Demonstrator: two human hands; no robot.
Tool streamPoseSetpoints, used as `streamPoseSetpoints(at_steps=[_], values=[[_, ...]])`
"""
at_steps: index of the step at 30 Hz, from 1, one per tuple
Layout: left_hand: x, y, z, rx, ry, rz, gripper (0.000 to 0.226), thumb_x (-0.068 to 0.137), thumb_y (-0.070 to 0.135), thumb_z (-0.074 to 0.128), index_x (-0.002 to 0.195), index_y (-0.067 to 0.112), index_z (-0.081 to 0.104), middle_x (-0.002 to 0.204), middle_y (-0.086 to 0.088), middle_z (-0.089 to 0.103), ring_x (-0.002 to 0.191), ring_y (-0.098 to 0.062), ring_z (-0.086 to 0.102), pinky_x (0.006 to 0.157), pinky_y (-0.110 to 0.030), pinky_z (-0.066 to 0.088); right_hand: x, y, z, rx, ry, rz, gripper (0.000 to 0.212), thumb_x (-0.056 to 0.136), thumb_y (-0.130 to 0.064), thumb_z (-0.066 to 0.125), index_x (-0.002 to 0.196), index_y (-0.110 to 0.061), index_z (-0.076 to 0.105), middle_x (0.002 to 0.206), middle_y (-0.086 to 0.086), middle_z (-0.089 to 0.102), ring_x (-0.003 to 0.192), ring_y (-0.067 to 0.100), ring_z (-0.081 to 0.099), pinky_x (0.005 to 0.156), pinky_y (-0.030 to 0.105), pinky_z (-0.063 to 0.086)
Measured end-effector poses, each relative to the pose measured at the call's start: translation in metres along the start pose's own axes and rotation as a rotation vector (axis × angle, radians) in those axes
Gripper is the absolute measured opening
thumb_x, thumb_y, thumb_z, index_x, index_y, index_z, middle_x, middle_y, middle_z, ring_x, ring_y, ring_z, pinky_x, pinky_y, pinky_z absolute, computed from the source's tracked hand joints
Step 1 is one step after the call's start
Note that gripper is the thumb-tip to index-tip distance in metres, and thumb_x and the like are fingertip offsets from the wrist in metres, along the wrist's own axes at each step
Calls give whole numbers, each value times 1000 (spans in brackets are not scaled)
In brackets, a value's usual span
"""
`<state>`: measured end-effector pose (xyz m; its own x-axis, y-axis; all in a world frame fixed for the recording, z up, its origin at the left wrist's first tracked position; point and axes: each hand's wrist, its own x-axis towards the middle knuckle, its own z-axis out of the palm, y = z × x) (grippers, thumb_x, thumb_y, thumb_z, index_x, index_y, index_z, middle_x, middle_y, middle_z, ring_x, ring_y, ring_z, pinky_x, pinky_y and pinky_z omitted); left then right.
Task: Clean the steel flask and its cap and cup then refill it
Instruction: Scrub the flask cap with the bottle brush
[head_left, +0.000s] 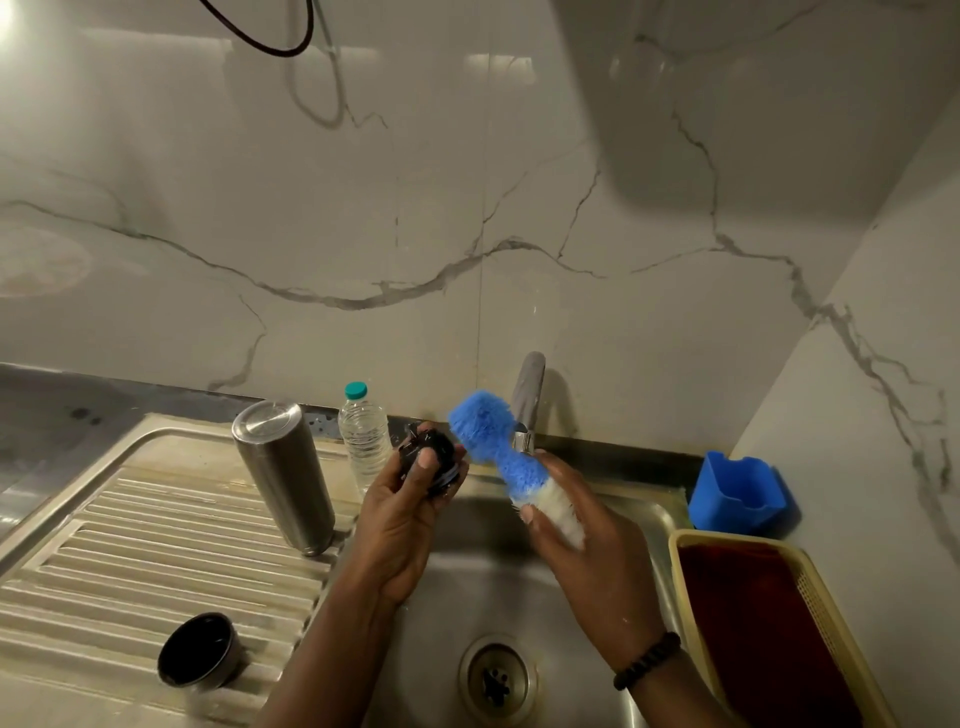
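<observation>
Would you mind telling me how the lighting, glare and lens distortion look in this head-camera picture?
Head view: dim, warm light; bright glare in the top-left corner and soft reflections on the marble wall; a broad shadow falls across the upper right; wide-angle bending tilts the steel flask and curves the counter edge; the blue brush looks slightly soft.

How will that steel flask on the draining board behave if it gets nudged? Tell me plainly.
The steel flask looks apt to tip: it is tall and narrow and stands upside down on the ribbed draining board. If it falls, its round body would probably roll. Its smooth metal wall may be slippery in wet hands, so it probably needs a firm grip.
</observation>
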<state>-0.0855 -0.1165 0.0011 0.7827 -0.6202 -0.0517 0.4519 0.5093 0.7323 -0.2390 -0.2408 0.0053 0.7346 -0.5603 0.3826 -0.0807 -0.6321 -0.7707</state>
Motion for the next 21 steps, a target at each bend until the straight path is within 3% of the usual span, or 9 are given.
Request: streamPoseSetpoints(at_steps=[2, 7, 11, 15, 18, 19, 21], values=[[-2, 2, 0, 1, -13, 9, 97, 41, 40, 101, 125, 8, 62, 124, -16, 70, 111, -27, 70, 83, -32, 60, -3, -4, -4, 42, 1, -34, 54, 89, -40, 65, 127, -68, 39, 116, -37, 59, 109, -9, 59, 88, 17, 52], [-4, 3, 4, -32, -58, 39, 90, 44, 42, 101, 120, 11, 64, 123, -13, 70, 110, -26, 70, 84, -31, 60, -1, -11, -9, 43, 9, -48, 52, 87, -46, 62, 132, -62, 41, 114, -37, 60, 107, -9, 60, 87, 19, 53], [-4, 7, 13, -39, -89, 60, 88, 51, 43, 98, 125, 10, 63, 127, -14, 68, 115, -27, 68, 87, -33, 59, -2, -17, -15, 22, 41, -121, 56, 88, -36, 65, 140, -44, 44, 124, -41, 53, 111, -11, 57, 88, 5, 45], [-5, 9, 21, -174, -68, 18, 77, 64, 41, 92, 126, 7, 61, 128, -21, 66, 114, -30, 68, 82, -34, 61, 4, -13, -12, 23, 43, -66, 56, 89, -40, 62, 138, -55, 39, 114, -38, 57, 105, -12, 59, 83, 8, 49], [-9, 7, 22, -231, -72, -24, 39, 95, 31, 53, 125, 6, 59, 127, -23, 65, 110, -30, 69, 87, -38, 61, 5, -12, -12, 26, 62, -72, 54, 88, -46, 58, 139, -49, 41, 121, -31, 58, 107, -11, 59, 84, 9, 50], [-9, 7, 23, -219, -62, -31, 39, 98, 29, 46, 128, 7, 58, 129, -22, 65, 113, -29, 68, 88, -37, 61, 5, -12, -10, 6, 45, -84, 55, 88, -46, 57, 141, -47, 42, 123, -27, 59, 107, -9, 59, 85, 12, 51], [-7, 4, 24, -181, -19, -29, 48, 97, 32, 53, 138, 6, 52, 137, -21, 61, 123, -29, 63, 87, -34, 60, 6, -9, -5, -37, 11, -79, 57, 89, -46, 58, 143, -48, 39, 124, -20, 62, 107, -5, 61, 86, 23, 55]])
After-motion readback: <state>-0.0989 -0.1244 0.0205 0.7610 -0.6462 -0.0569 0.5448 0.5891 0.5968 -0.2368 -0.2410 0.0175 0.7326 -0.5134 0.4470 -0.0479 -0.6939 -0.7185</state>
